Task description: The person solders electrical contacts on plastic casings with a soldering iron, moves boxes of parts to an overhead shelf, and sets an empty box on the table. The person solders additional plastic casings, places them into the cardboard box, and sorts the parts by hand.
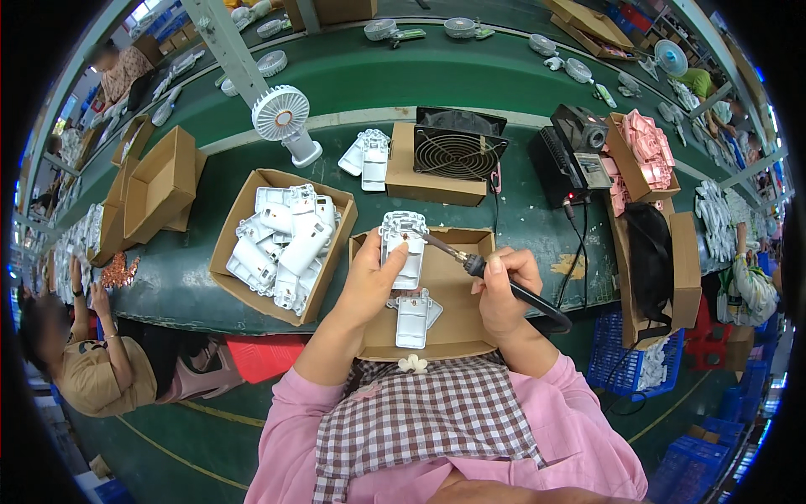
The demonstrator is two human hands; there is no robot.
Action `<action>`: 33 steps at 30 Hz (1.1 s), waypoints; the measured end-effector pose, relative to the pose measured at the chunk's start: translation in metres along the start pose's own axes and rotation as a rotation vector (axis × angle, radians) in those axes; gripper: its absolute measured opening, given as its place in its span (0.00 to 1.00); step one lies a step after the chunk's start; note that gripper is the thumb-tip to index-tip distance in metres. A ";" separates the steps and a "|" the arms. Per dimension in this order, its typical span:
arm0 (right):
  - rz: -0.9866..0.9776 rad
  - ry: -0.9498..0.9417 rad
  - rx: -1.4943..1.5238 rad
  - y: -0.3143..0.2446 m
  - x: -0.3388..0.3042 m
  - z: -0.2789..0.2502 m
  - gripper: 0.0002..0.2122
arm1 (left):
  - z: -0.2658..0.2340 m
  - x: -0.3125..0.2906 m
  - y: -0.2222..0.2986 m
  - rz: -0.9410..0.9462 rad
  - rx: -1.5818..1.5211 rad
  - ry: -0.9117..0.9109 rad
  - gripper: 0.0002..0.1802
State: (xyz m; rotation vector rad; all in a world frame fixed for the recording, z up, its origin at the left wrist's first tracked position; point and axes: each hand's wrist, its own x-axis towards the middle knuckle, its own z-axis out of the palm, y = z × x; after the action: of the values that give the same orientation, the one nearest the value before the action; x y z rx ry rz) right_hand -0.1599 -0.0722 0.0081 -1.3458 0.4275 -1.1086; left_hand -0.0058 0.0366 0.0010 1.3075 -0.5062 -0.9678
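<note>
My left hand (371, 273) grips a white plastic casing (405, 267), thumb across its front, above an open cardboard box (457, 322). In my right hand (510, 290) is a soldering iron (475, 265), held like a pen, its black cord trailing to the right. The iron's metal tip meets or nearly meets the upper part of the casing; whether they touch I cannot tell. Below, inside the box, lie white casing pieces (412, 319), one on top of another.
On the left a cardboard box (222, 244) is heaped with white casings. A small white fan (282, 118) stands behind it. Beyond my hands are a black cooling fan (457, 151) and a black soldering station (557, 164). Pink parts (646, 147) fill a box at right. A co-worker sits at left.
</note>
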 end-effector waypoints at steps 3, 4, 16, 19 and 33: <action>-0.032 0.006 0.060 -0.001 -0.002 -0.001 0.06 | -0.001 0.000 0.001 -0.072 -0.165 -0.045 0.18; -0.053 -0.002 0.067 -0.001 -0.002 -0.002 0.06 | 0.001 -0.001 0.005 -0.127 -0.210 -0.054 0.19; -0.107 -0.025 0.057 0.001 -0.001 -0.005 0.06 | 0.003 0.001 0.000 -0.006 -0.146 -0.059 0.32; -0.091 -0.029 0.052 0.000 -0.001 -0.005 0.06 | 0.002 0.000 0.008 -0.125 -0.213 -0.088 0.30; -0.039 -0.064 0.022 -0.002 -0.001 -0.003 0.06 | 0.004 -0.003 0.010 -0.014 -0.139 -0.045 0.28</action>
State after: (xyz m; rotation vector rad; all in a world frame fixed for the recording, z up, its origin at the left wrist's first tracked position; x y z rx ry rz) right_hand -0.1636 -0.0726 0.0083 -1.3713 0.3427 -1.0959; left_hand -0.0074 0.0361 0.0119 1.1680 -0.4562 -1.0275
